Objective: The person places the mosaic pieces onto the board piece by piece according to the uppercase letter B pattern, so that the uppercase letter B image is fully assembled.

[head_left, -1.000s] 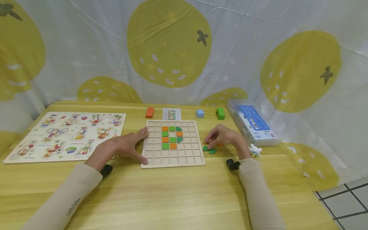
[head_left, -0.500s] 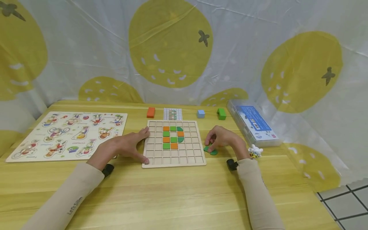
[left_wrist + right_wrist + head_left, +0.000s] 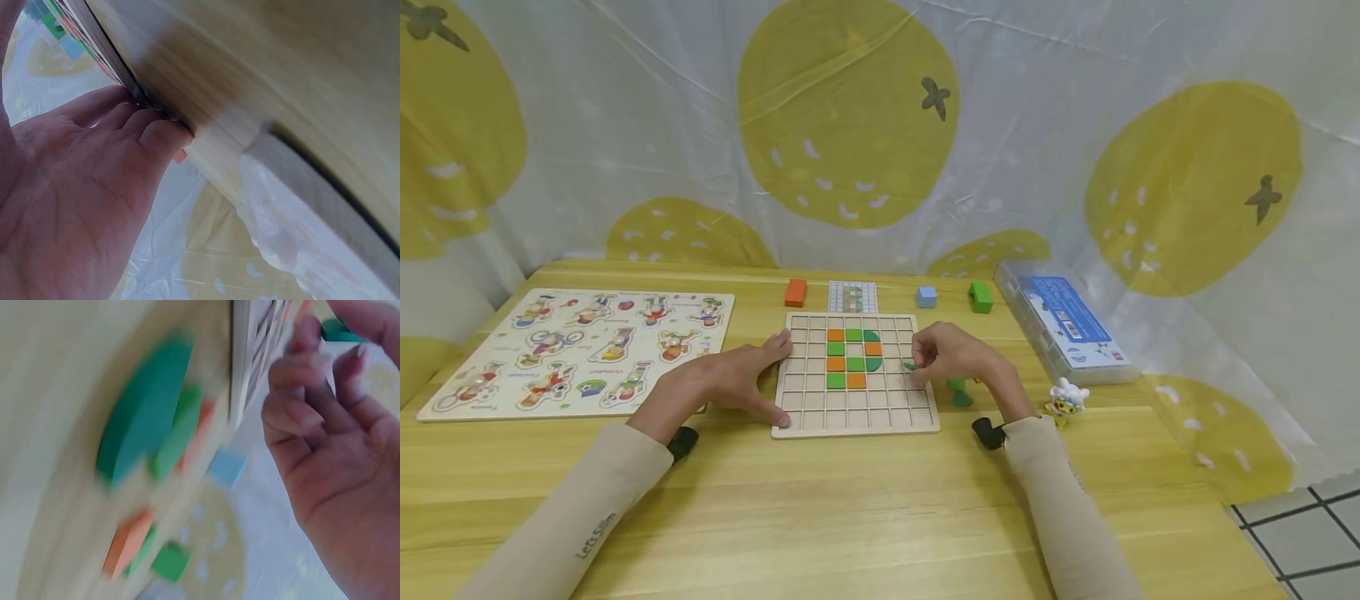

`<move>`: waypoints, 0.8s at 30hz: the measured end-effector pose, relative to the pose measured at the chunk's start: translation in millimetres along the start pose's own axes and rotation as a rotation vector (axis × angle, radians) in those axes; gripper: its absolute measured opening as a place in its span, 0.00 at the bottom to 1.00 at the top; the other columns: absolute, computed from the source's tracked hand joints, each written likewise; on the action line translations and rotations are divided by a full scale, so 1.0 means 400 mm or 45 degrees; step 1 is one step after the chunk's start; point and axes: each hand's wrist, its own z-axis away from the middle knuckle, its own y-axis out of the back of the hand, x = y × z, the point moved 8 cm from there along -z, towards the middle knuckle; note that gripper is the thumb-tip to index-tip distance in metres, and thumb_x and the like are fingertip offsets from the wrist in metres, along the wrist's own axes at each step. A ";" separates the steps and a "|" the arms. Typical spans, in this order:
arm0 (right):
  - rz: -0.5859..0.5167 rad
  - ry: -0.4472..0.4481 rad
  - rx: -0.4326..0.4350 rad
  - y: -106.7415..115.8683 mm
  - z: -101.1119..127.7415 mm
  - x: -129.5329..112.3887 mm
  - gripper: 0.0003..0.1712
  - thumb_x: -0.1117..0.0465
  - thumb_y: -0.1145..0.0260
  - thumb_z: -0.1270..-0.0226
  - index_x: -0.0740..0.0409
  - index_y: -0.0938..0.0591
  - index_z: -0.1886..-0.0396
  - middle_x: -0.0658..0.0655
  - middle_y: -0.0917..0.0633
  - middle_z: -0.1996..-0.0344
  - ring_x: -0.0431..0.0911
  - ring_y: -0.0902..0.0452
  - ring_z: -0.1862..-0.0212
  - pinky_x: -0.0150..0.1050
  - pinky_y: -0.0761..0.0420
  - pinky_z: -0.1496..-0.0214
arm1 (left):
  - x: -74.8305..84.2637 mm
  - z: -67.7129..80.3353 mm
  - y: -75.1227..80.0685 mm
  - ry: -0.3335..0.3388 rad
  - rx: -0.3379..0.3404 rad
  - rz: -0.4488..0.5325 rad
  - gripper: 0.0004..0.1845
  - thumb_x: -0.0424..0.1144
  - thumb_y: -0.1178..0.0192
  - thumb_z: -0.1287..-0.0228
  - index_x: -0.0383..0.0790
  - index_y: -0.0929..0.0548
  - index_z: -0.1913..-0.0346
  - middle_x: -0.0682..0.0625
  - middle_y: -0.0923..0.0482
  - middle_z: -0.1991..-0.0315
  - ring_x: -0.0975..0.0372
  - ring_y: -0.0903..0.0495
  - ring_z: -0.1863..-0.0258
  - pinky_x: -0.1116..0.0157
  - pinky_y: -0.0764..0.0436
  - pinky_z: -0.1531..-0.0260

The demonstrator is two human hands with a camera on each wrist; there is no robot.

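Observation:
A wooden grid board (image 3: pixel 856 419) lies mid-table with orange and green square tiles (image 3: pixel 856 381) and two dark green rounded tiles (image 3: pixel 872 364) set in its cells. My left hand (image 3: pixel 730 382) rests against the board's left edge, thumb and fingers spread apart; in the left wrist view its fingers (image 3: pixel 164 134) touch that edge. Over the board's right edge, my right hand (image 3: pixel 953 357) pinches a small dark green tile (image 3: pixel 342 330) between thumb and fingertips. Beside the board on the right lie loose green pieces (image 3: pixel 962 399), blurred in the right wrist view.
Behind the board stand a red block (image 3: pixel 795 292), a pattern card (image 3: pixel 853 297), a blue cube (image 3: pixel 927 297) and a green arch block (image 3: pixel 981 297). A picture puzzle board (image 3: pixel 580 392) lies left. A clear plastic case (image 3: pixel 1067 325) and a small figurine (image 3: pixel 1066 400) stand right.
My right hand has picked up a green tile from the loose pieces and moved left with it to the board's right edge. My left hand has stayed at the left edge.

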 end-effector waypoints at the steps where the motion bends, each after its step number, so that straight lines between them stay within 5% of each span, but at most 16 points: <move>1: 0.005 -0.003 0.010 -0.009 -0.009 -0.012 0.16 0.65 0.19 0.35 0.55 0.20 0.74 0.49 0.23 0.77 0.42 0.30 0.72 0.37 0.27 0.64 | 0.000 0.000 0.000 0.002 -0.001 -0.002 0.69 0.62 0.19 0.44 0.31 0.48 0.13 0.32 0.62 0.12 0.35 0.52 0.15 0.36 0.41 0.22; 10: 0.008 0.052 -0.006 -0.054 -0.034 -0.067 0.13 0.63 0.13 0.42 0.58 0.13 0.69 0.50 0.14 0.73 0.41 0.19 0.70 0.35 0.16 0.62 | 0.004 -0.003 -0.002 -0.004 -0.002 0.000 0.68 0.62 0.19 0.44 0.31 0.48 0.13 0.33 0.62 0.12 0.36 0.52 0.15 0.37 0.41 0.21; 24: 0.132 0.057 0.057 -0.070 -0.057 -0.072 0.07 0.65 0.16 0.38 0.59 0.09 0.69 0.49 0.11 0.73 0.38 0.18 0.70 0.33 0.16 0.62 | -0.001 0.000 0.000 0.000 0.001 -0.003 0.68 0.61 0.19 0.44 0.31 0.48 0.13 0.32 0.63 0.12 0.36 0.51 0.15 0.37 0.42 0.21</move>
